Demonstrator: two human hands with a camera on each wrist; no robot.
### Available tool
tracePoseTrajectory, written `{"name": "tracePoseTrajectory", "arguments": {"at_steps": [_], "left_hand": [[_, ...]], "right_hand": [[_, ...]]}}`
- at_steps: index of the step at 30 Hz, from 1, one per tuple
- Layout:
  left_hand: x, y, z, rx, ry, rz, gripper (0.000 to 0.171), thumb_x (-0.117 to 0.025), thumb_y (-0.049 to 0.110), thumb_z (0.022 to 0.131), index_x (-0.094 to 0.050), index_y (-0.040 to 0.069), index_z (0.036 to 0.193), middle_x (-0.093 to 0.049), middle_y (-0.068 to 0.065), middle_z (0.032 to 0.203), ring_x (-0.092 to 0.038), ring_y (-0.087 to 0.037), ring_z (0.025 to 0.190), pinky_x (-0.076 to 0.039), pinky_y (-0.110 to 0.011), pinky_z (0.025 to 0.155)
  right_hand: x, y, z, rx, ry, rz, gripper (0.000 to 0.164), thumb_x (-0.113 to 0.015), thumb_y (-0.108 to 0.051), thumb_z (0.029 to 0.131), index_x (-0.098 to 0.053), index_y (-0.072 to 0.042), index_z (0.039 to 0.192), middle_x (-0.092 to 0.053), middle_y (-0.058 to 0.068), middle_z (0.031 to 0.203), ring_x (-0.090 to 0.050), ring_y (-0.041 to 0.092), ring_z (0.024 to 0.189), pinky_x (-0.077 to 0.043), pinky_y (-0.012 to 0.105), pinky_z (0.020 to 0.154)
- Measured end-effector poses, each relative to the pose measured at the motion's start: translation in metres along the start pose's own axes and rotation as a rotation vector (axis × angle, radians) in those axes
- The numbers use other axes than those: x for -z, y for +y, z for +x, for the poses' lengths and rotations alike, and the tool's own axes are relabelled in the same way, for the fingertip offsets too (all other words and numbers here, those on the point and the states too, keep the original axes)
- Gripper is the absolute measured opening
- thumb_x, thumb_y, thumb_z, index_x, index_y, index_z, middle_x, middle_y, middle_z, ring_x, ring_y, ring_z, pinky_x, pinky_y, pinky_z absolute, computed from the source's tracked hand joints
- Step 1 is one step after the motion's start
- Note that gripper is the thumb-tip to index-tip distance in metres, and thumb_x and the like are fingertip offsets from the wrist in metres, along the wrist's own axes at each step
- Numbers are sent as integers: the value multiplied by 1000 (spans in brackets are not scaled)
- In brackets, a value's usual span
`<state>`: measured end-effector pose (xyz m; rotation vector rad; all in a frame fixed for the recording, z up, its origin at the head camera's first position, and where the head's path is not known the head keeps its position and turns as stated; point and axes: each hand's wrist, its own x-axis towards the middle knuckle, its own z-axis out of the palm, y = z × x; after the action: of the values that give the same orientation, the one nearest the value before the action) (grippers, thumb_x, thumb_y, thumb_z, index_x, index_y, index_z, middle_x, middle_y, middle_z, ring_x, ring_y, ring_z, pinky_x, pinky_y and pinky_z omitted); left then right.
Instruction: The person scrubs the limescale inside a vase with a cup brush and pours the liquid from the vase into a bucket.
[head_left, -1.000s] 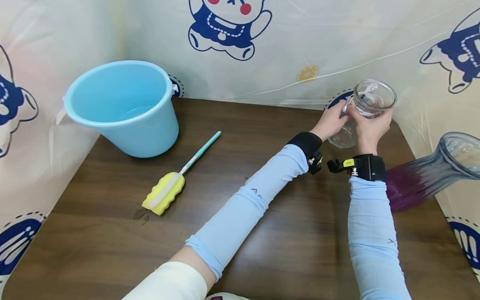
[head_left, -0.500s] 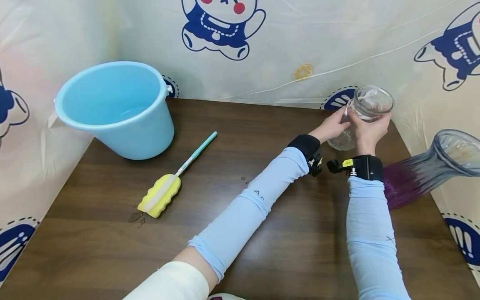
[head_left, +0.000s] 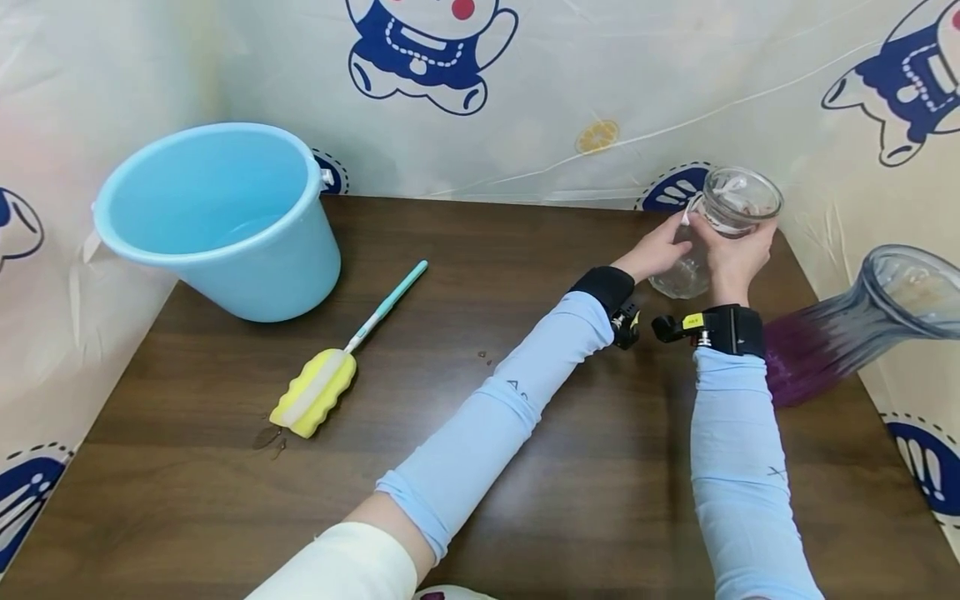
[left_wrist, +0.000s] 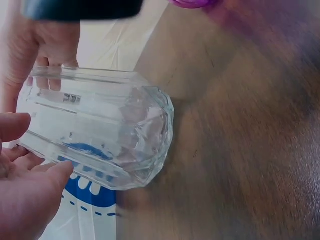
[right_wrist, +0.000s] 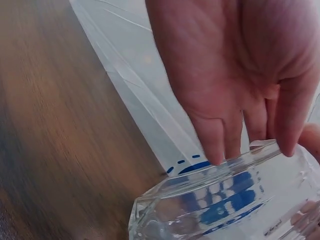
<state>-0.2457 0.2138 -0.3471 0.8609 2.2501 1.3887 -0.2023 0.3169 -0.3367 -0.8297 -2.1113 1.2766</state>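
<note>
A clear faceted glass jar (head_left: 679,280) with a thick round rim stands upright at the back right of the table. My right hand (head_left: 738,257) grips its neck from the near right side, with the thumb across the front. My left hand (head_left: 654,249) holds it from the left, thumb and fingertips on the glass, as the right wrist view also shows. Beside the left fingertips a small white tag (right_wrist: 262,144) shows at the neck. The jar's base (left_wrist: 167,120) is close over the wood in the left wrist view, pointing away from both hands.
A purple-and-grey glass vase (head_left: 832,337) leans at the right edge, near my right forearm. To the left are a light blue bucket (head_left: 262,267) and a yellow sponge brush (head_left: 318,392) with a turquoise handle. Patterned plastic sheeting (head_left: 540,83) hangs behind the table.
The head view has shifted slightly, so most of the scene sits a little further left. Both hands keep the same hold on the jar.
</note>
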Motion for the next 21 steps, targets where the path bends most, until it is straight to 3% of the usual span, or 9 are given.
{"name": "tracePoseTrajectory", "arguments": {"at_steps": [8, 15, 21], "left_hand": [[6, -1, -3, -5, -39, 31, 54, -43, 13, 96, -19, 6, 144, -25, -6, 148, -29, -10, 132, -22, -9, 100], [18, -2, -10, -23, -74, 112, 53, -45, 17, 96, -24, 8, 143, -30, -6, 146, -32, -10, 130, -25, -10, 98], [30, -8, -17, -41, -66, 119, 52, -50, 18, 93, -30, 6, 140, -41, -9, 138, -39, -12, 126, -31, -11, 95]], "right_hand": [[4, -6, -6, 32, -93, -136, 98, -73, -46, 69, -16, -13, 142, -31, 7, 143, -29, 17, 131, -21, 22, 106], [9, -6, -16, 143, -178, -242, 94, -68, -41, 76, -13, -1, 140, -25, 19, 142, -26, 28, 132, -19, 33, 109], [14, -12, -32, 83, -308, -389, 102, -56, -47, 84, 7, 11, 138, -9, 36, 142, -14, 42, 133, -14, 45, 109]]}}
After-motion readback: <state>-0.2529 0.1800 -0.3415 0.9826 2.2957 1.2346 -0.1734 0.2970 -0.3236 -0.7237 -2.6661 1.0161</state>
